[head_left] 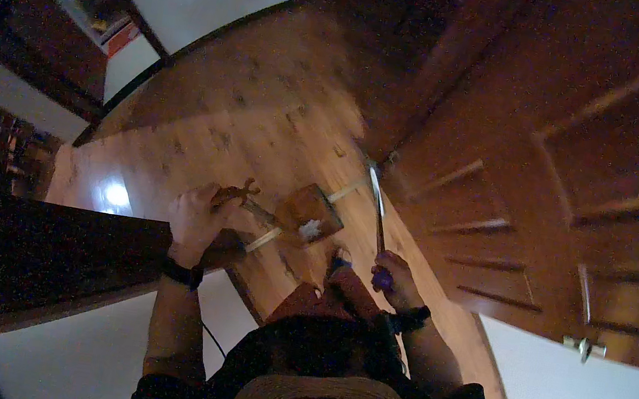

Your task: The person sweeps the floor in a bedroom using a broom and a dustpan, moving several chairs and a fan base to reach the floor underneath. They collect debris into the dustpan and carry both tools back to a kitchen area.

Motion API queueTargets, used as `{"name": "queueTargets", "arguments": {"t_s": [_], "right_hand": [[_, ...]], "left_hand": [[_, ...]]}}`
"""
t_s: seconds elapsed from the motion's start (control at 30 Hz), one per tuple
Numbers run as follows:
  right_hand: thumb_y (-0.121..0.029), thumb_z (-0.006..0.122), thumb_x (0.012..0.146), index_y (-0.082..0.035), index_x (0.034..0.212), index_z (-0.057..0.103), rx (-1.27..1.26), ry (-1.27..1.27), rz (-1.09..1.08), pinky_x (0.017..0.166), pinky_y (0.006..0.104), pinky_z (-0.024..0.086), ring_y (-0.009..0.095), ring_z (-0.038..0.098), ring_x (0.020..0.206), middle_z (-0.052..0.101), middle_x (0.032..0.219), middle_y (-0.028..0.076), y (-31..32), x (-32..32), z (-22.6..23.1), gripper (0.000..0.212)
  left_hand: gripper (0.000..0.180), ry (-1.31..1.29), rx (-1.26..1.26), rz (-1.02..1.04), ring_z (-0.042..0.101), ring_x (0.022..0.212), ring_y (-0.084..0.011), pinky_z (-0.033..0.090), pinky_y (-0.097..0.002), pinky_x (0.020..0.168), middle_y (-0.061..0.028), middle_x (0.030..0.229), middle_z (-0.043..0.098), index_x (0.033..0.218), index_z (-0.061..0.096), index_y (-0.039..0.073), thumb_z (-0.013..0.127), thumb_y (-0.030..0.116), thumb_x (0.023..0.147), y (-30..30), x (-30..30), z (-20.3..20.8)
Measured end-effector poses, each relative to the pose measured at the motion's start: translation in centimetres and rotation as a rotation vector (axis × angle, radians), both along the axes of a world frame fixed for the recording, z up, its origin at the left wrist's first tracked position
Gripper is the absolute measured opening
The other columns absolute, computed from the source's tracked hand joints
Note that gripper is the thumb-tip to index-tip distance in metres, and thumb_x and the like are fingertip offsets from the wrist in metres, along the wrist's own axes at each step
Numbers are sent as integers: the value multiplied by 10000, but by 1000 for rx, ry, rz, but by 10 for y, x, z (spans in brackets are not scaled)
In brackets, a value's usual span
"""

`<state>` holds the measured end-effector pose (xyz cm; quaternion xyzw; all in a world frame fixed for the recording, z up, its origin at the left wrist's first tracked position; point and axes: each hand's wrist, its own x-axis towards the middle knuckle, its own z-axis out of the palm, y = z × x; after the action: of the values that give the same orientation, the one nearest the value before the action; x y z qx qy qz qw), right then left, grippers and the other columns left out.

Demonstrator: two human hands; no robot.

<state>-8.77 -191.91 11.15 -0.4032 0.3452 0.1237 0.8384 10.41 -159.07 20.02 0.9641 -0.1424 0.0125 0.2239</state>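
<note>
My left hand [196, 219], with a dark band at the wrist, is closed at the near end of a brown, forked, wood-like handle [244, 192]. From there a narrow shaft runs toward a brown box-like pan [329, 215] on the floor, holding a crumpled white piece [310, 229]. Whether shaft and pan are joined I cannot tell. My right hand [396, 278] is closed around the purple grip [382, 280] of a long, thin, shiny tool [376, 195]. Its far end reaches toward the foot of the wooden door; its exact kind is unclear.
A panelled brown door [513, 201] with a metal handle [584, 347] stands on the right. Wood-plank floor [222, 138] spreads ahead, crossed by a pale strip [263, 239]. A dark wooden edge [86, 257] lies left. My foot [342, 257] is close to the pan.
</note>
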Motion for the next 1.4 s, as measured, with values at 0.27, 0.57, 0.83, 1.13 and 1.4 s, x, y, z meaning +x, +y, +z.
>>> {"name": "queueTargets", "arguments": {"t_s": [0.27, 0.57, 0.83, 1.13, 1.4], "right_hand": [[-160, 564, 839, -66, 853, 496, -81, 41, 173, 470, 273, 424, 157, 505, 544, 524, 659, 58, 3, 128, -53, 117], [-239, 537, 876, -65, 809, 532, 502, -78, 46, 483, 272, 421, 181, 520, 587, 529, 691, 65, -16, 293, -78, 187], [-243, 497, 904, -72, 849, 540, 551, -86, 17, 578, 290, 467, 170, 515, 629, 533, 713, 46, -5, 453, -71, 185], [-163, 532, 873, -40, 877, 503, 606, 72, -9, 524, 282, 404, 180, 486, 626, 519, 762, 88, 59, 645, -47, 126], [-228, 430, 914, -69, 961, 522, 513, -51, 219, 606, 332, 428, 218, 486, 726, 526, 813, 69, 117, 738, -103, 190]], "left_hand": [[154, -156, -76, 114, 612, 609, -207, 455, -291, 534, -127, 712, 649, 788, 641, 12, 676, 162, 785, 38, 63, -15], [179, -21, 173, 677, 630, 616, -182, 467, -282, 545, -121, 743, 664, 847, 687, 49, 693, 210, 768, 86, 136, 40], [229, -170, -176, 804, 652, 674, -220, 482, -291, 592, -136, 798, 667, 864, 661, 19, 711, 207, 743, 140, 168, 11], [302, -137, 47, 1025, 573, 582, -240, 437, -315, 550, -146, 645, 593, 768, 602, -12, 722, 264, 740, 222, 245, 16], [259, -203, -328, 1324, 498, 594, -134, 412, -284, 557, -113, 645, 570, 757, 563, -29, 700, 191, 764, 273, 217, 0]]}}
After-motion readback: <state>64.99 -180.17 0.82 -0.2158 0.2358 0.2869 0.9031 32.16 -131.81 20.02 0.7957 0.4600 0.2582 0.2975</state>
